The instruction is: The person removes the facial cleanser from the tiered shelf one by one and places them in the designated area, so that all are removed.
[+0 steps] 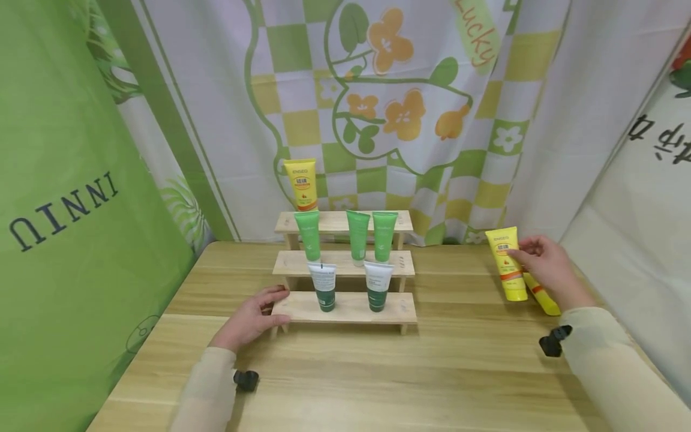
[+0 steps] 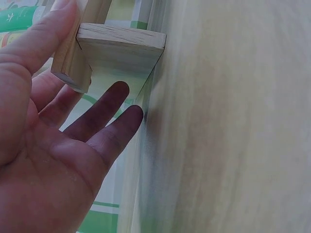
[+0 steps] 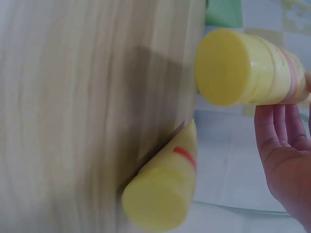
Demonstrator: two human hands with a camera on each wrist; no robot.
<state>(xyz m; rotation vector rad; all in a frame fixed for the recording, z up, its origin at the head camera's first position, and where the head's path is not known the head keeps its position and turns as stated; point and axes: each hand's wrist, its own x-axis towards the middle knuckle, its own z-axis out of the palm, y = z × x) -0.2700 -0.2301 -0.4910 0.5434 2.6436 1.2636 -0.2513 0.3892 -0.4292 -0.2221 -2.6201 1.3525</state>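
Observation:
My right hand [image 1: 550, 270] grips a yellow tube [image 1: 506, 263] upright, cap down, above the table's right side. In the right wrist view its round cap [image 3: 222, 67] hangs clear of the wood, and a second yellow tube [image 3: 163, 189] lies on the table; the head view shows that one [image 1: 541, 295] partly behind my hand. At the left end of a three-step wooden rack [image 1: 345, 307], my left hand [image 1: 251, 318] holds the lowest step between thumb and fingers. The left wrist view shows the thumb and some fingers of this hand [image 2: 63, 131] at the wooden step [image 2: 73, 63], two fingers extended below.
One yellow tube [image 1: 302, 185] stands on the top step, three green tubes [image 1: 358, 235] on the middle one, and two white-and-dark-green tubes [image 1: 377, 287] on the lowest. A patterned curtain [image 1: 378, 138] hangs behind the table [image 1: 432, 360], with a green cloth [image 1: 81, 150] at the left.

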